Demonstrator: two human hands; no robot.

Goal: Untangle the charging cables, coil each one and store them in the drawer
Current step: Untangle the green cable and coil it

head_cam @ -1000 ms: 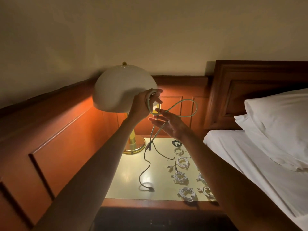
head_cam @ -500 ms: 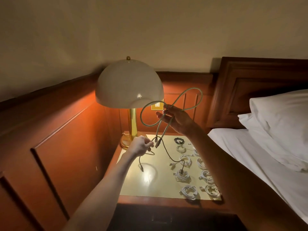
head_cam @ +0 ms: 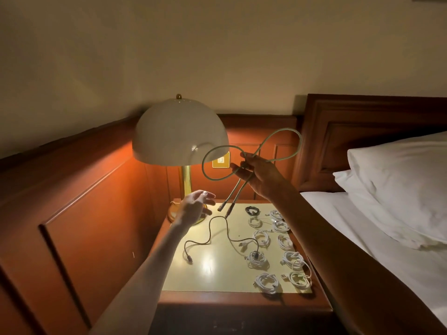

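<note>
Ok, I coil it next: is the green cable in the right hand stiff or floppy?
Likely springy, not limp: the green cable forms two open loops either side of the right hand. Its ends hang nearly straight, so a coil may spring open. Probably light: fingers alone hold it.

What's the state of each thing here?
green cable, looped in a figure eight, gripped by right hand
dark cable, uncoiled, loose on nightstand
white cables, coiled on nightstand
lamp, lit
left hand, open, holding nothing
</note>
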